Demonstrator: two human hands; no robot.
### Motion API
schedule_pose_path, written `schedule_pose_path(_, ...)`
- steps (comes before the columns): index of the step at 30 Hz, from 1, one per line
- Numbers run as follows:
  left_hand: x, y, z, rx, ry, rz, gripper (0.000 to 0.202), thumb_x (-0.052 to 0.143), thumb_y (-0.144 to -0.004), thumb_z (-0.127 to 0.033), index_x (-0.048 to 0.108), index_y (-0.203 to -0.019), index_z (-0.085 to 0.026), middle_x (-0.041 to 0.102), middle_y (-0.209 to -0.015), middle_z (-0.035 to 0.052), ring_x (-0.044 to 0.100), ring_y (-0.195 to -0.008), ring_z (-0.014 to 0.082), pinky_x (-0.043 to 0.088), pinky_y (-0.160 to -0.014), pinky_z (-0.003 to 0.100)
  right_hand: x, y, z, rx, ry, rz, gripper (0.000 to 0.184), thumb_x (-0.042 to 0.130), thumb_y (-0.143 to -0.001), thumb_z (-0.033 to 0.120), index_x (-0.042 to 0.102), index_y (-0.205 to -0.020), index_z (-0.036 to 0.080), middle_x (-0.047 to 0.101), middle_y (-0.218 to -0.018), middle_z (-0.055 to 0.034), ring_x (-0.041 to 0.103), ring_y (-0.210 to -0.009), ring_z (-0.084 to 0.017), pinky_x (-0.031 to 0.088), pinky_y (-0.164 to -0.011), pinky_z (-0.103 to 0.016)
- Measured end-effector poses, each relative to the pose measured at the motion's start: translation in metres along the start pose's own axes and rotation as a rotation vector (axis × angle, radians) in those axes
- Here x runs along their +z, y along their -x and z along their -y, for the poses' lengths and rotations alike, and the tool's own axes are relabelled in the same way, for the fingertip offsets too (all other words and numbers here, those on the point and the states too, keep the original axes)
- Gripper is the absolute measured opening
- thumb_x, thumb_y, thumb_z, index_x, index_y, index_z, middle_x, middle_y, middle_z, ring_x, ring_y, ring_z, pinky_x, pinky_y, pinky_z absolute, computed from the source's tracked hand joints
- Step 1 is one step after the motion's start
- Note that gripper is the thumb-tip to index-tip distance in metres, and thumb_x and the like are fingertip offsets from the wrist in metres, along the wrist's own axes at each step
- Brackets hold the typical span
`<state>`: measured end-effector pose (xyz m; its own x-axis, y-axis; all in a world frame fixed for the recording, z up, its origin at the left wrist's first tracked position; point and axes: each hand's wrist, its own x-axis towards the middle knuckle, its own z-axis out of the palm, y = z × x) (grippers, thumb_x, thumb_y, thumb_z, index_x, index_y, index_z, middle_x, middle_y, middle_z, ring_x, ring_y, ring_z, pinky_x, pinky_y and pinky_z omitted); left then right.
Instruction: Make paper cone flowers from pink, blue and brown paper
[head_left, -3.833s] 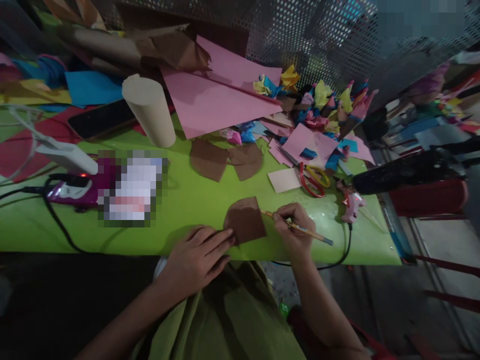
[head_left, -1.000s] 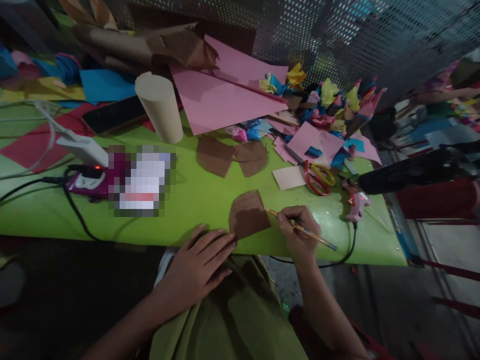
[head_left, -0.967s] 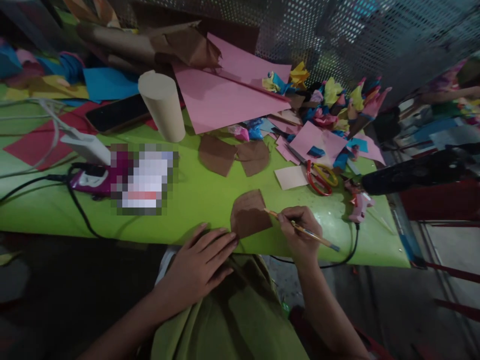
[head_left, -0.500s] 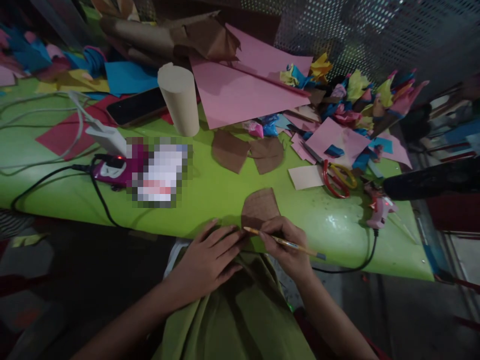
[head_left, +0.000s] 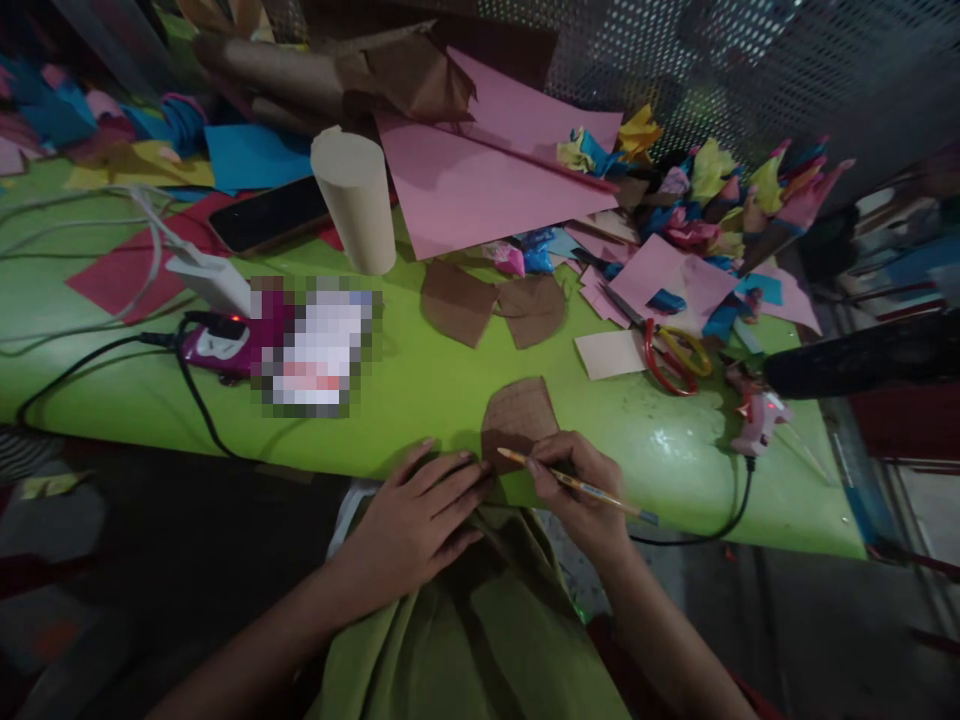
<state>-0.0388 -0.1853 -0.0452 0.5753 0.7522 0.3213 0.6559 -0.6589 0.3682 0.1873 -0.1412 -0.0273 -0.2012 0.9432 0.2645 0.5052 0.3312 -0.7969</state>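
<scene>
From the head camera, find a brown paper piece [head_left: 517,408] lying flat near the front edge of the green desk [head_left: 420,390], curved along the left and straighter along the right. Note the left grip [head_left: 431,505] spread palm down, holding nothing, with fingertips at the lower left corner of the paper. Note too the right grip [head_left: 589,512], closed in a writing hold on a yellowish pencil [head_left: 611,498], with the tip on or just above the paper; cannot tell which. Judge the paper to be very light, fairly stiff for a thin sheet, matt rather than slippery, and easy to crease or tear. Best to press it flat near a corner, or lift it by an edge with a light pinch. Expect the pencil to be light, rigid and smooth, best held close to the sharpened end.

Regard the desk as smooth and glossy, so apt to let a loose sheet slide. Behind the paper, see two brown cut pieces [head_left: 456,302] side by side; to the right, red-and-yellow-handled scissors [head_left: 648,328] and a pink glue gun [head_left: 759,420]; farther back, a pale tube [head_left: 358,210] beside a dark phone [head_left: 270,215], and broad pink paper [head_left: 480,195]. Beyond the desk, make out a perforated screen [head_left: 675,70] in a dim room.
</scene>
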Motion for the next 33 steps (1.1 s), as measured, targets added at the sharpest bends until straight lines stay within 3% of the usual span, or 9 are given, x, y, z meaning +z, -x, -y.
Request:
schedule_pose_path(4,-0.001,0.000,0.001,0.005,-0.028,0.045,0.031,0.053,-0.100,-0.038,0.067,-0.124,-0.022,0.068,-0.135,0.0012,0.054,-0.131,0.0196,0.027,-0.124,0.041,-0.008,0.004,-0.010,0.042,0.045,-0.081,0.009,0.065,-0.083,0.019,0.060,-0.078,0.025,0.069,-0.069,0.0021,0.067,-0.063,-0.015,0.052,-0.058,-0.025)
schedule_pose_path(12,0.000,-0.002,-0.001,-0.037,0.004,0.008,0.038,0.049,-0.102,-0.041,0.061,-0.135,-0.025,0.068,-0.137,-0.0029,0.057,-0.127,0.0187,0.026,-0.122,0.039,-0.024,0.005,-0.029,0.097,0.105,-0.277,0.011,0.067,-0.081,0.021,0.061,-0.073,0.023,0.065,-0.064,0.0022,0.061,-0.058,-0.015,0.048,-0.055,-0.026)
schedule_pose_path(22,0.001,-0.003,0.002,0.011,-0.031,-0.003,0.040,0.052,-0.101,-0.038,0.057,-0.137,-0.022,0.067,-0.137,-0.0001,0.057,-0.127,0.0198,0.028,-0.121,0.041,-0.024,0.010,-0.034,0.135,0.055,-0.392,0.012,0.070,-0.082,0.023,0.061,-0.072,0.022,0.065,-0.066,0.0012,0.060,-0.061,-0.016,0.047,-0.057,-0.028)
schedule_pose_path(25,0.002,-0.002,0.000,-0.042,-0.006,0.006,0.037,0.051,-0.101,-0.041,0.061,-0.133,-0.024,0.066,-0.139,0.0000,0.056,-0.129,0.0199,0.028,-0.122,0.041,-0.024,0.012,-0.031,0.124,-0.028,-0.343,0.011,0.070,-0.083,0.023,0.062,-0.075,0.022,0.067,-0.070,0.0006,0.062,-0.064,-0.016,0.049,-0.059,-0.028)
schedule_pose_path(33,-0.001,-0.002,0.000,-0.045,-0.008,0.083,0.034,0.053,-0.099,-0.039,0.065,-0.126,-0.022,0.056,-0.150,0.0060,0.044,-0.141,0.0256,0.035,-0.119,0.047,-0.008,0.009,-0.006,0.101,-0.152,-0.045,0.010,0.068,-0.083,0.019,0.061,-0.077,0.024,0.068,-0.069,0.0015,0.064,-0.063,-0.016,0.051,-0.058,-0.026)
